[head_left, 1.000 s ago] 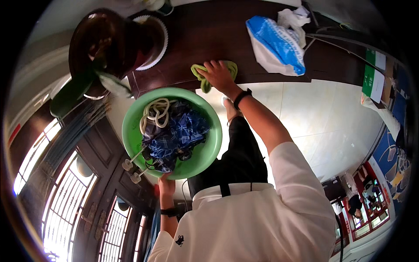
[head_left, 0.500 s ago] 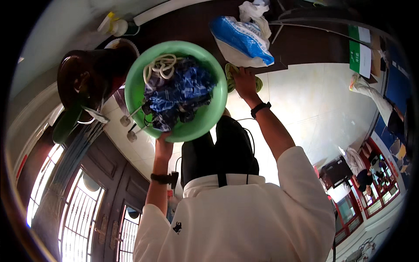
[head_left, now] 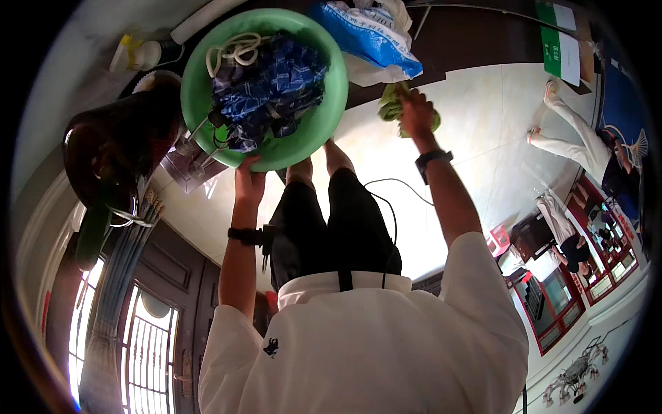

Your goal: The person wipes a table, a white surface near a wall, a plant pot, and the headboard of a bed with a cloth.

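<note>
My left hand (head_left: pixel 249 178) grips the near rim of a round green plastic basin (head_left: pixel 334 90). A heap of blue plaid cloth (head_left: pixel 279 86) lies in it, with a looped cream cord (head_left: pixel 238 50) on the far left side. Two metal prongs or clips hang over the basin's left rim; their kind is unclear. Off to the basin's right, my right hand (head_left: pixel 418 114) is closed around a crumpled green cloth (head_left: pixel 391 107), held away from the basin. Some of that cloth is hidden by my fingers.
A blue and white plastic bag (head_left: pixel 369 31) rests on a dark tabletop (head_left: pixel 469 48). On the left are a large brown glazed pot (head_left: pixel 110 138) and a spray bottle (head_left: pixel 127 55). A green and white box (head_left: pixel 560 45) lies far right. Other people (head_left: pixel 586 141) stand beyond; a cable (head_left: pixel 393 181) hangs by my legs.
The basin has shifted up and left in view. My right hand has moved right with the green cloth, farther from the basin. My legs show more, and the view has tilted.
</note>
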A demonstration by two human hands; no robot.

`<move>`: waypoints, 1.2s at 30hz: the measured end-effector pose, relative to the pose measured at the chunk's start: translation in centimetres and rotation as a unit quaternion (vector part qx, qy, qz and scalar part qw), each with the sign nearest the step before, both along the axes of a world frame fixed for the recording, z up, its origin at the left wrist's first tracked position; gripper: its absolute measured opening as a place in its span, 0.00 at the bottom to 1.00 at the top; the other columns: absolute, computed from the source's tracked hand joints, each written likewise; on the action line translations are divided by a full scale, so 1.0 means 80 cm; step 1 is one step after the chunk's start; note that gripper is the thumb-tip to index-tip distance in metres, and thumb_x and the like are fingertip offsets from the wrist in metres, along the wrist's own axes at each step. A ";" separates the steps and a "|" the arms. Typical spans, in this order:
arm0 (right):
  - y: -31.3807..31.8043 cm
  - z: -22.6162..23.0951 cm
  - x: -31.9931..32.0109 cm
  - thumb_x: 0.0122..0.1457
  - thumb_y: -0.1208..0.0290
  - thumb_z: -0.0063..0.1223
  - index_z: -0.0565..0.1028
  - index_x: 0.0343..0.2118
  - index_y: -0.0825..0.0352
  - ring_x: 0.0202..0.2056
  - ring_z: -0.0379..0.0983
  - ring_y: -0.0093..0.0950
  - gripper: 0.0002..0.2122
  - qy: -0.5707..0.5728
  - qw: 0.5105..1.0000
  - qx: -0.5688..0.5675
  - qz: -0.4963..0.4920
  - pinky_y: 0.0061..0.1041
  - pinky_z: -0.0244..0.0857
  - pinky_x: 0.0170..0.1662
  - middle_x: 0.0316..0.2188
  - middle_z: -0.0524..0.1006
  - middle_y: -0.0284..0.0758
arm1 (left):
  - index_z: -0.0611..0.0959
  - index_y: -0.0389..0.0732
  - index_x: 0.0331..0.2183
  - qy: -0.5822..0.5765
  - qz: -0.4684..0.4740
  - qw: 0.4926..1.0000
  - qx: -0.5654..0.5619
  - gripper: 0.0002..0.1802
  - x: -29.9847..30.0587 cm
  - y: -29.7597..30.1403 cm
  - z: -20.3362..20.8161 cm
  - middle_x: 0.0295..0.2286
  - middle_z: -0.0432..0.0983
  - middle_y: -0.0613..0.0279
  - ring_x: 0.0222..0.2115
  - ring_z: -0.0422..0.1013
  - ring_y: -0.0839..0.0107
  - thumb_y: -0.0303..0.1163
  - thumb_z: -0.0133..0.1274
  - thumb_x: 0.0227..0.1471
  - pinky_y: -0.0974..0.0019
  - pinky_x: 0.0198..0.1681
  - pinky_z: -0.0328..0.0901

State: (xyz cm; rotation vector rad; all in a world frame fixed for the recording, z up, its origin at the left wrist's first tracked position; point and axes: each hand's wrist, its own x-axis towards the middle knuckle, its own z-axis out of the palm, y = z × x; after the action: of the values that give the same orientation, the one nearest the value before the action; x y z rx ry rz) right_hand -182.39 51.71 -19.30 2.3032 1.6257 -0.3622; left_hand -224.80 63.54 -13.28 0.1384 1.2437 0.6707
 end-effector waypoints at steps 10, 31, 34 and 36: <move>0.042 -0.045 0.123 0.47 0.66 0.59 0.72 0.50 0.55 0.48 0.68 0.40 0.23 -0.074 0.992 -0.012 -0.102 0.45 0.70 0.42 0.45 0.70 0.37 | 0.77 0.33 0.41 -0.014 -0.005 1.000 0.000 0.15 0.004 0.031 -0.039 0.40 0.75 0.55 0.41 0.72 0.64 0.22 0.53 0.47 0.67 0.49 0.68; 0.007 -0.064 0.015 0.52 0.72 0.58 0.63 0.57 0.64 0.46 0.70 0.47 0.28 -0.053 0.977 0.073 -0.195 0.45 0.66 0.47 0.50 0.66 0.50 | 0.63 0.40 0.58 -0.027 -0.397 0.917 0.017 0.30 0.024 0.000 -0.018 0.49 0.71 0.56 0.49 0.70 0.62 0.39 0.51 0.58 0.57 0.51 0.65; 0.032 -0.071 -0.039 0.48 0.59 0.60 0.75 0.44 0.64 0.49 0.67 0.43 0.21 0.016 0.974 0.003 -0.226 0.45 0.70 0.44 0.48 0.68 0.44 | 0.63 0.43 0.59 0.032 -0.483 0.875 -0.014 0.30 0.052 -0.008 -0.017 0.46 0.74 0.58 0.46 0.71 0.70 0.39 0.51 0.58 0.64 0.48 0.65; 0.023 -0.070 -0.085 0.47 0.61 0.61 0.74 0.43 0.69 0.47 0.69 0.44 0.22 0.060 0.976 0.037 -0.206 0.46 0.70 0.44 0.47 0.68 0.46 | 0.64 0.46 0.59 0.005 -0.513 0.858 0.010 0.30 0.072 -0.014 -0.020 0.46 0.74 0.60 0.46 0.71 0.70 0.40 0.53 0.57 0.62 0.48 0.65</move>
State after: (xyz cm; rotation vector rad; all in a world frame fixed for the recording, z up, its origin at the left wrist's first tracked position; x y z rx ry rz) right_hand -189.16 53.57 -24.87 2.7198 1.2153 -0.5506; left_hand -219.06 62.40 -14.84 0.7640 0.9806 -0.2561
